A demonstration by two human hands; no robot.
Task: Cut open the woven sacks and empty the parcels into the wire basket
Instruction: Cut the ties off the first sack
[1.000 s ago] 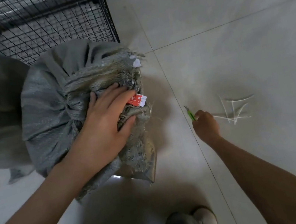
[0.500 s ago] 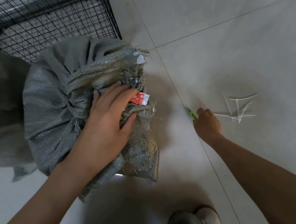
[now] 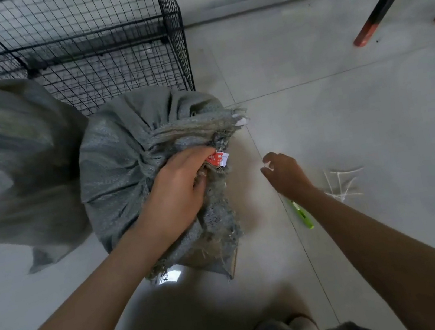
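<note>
Left of the bulging grey woven sack (image 3: 126, 173) slumps a second grey sack (image 3: 12, 169), blurred. Behind the bulging sack stands the black wire basket (image 3: 96, 55). The left hand (image 3: 182, 182) clenches its gathered neck beside a red-and-white tag (image 3: 218, 159). Right of the sack, the right hand (image 3: 283, 174) hangs released, empty, with a green utility knife (image 3: 302, 215) on the floor (image 3: 343, 102) below its wrist. White plastic ties (image 3: 342, 185) lie farther right.

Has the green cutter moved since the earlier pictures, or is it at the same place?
Yes. The green cutter has left the right hand and lies on the floor, nearer the person than the white ties it was level with before.
</note>
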